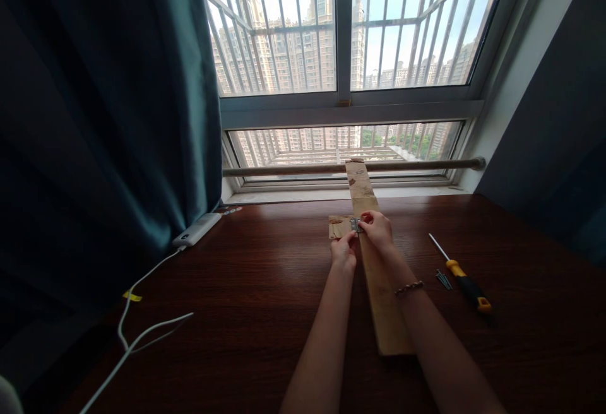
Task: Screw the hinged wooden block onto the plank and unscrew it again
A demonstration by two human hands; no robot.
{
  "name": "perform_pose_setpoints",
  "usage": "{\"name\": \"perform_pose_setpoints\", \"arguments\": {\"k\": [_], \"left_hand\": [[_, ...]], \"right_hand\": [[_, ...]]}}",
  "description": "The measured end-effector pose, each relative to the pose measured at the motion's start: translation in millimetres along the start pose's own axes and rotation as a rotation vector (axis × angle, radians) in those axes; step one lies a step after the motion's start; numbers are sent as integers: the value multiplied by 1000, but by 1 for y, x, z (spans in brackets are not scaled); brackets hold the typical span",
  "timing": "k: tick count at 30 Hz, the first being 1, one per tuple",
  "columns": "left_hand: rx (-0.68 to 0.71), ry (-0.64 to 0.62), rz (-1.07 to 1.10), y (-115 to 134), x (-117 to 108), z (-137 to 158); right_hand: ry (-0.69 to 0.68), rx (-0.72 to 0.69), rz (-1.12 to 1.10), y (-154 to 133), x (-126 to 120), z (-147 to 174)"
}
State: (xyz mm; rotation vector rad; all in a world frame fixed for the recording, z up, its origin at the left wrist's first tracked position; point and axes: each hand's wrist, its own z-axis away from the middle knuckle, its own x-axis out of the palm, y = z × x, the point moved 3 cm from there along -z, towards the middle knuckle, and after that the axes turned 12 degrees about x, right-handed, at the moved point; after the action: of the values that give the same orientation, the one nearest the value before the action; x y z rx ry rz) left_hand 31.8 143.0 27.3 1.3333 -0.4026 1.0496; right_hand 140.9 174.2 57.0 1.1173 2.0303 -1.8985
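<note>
A small metal hinge [355,225] lies across the seam between a short wooden piece [338,226] and a long wooden plank [386,313]. My left hand [344,252] has its fingers closed at the hinge's near edge, beside the short piece. From the right, my right hand [377,228] reaches over the plank and pinches the hinge's right side. Part of the plank is hidden beneath my right hand and forearm. To the right, a yellow-and-black screwdriver [466,283] rests with its tip pointing away, next to several screws [444,279].
The dark red-brown table [265,313] runs to a window. The plank's far end reaches a horizontal rail [416,165]. At left, a white power strip [196,230] with a white cable [124,313] lies near a dark blue curtain [189,117].
</note>
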Motion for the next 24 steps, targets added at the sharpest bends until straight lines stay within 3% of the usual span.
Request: {"name": "perform_pose_setpoints", "arguments": {"k": [6, 10, 12, 15, 18, 21, 24], "left_hand": [[7, 0, 0, 0, 1, 2], [10, 18, -2, 0, 3, 3], [8, 29, -10, 0, 2, 3], [-2, 25, -18, -1, 2, 1], [-9, 15, -27, 0, 2, -1], [-13, 29, -47, 1, 3, -1], [-12, 34, -57, 2, 4, -1]], "right_hand": [[-6, 16, -18, -9, -7, 3], [29, -22, -50, -23, -47, 15], [35, -43, 40, -18, -74, 21], [-26, -7, 296, 15, -105, 32], [-48, 147, 489, 68, -125, 44], [4, 194, 543, 109, -135, 54], [68, 189, 535, 126, -142, 59]]}}
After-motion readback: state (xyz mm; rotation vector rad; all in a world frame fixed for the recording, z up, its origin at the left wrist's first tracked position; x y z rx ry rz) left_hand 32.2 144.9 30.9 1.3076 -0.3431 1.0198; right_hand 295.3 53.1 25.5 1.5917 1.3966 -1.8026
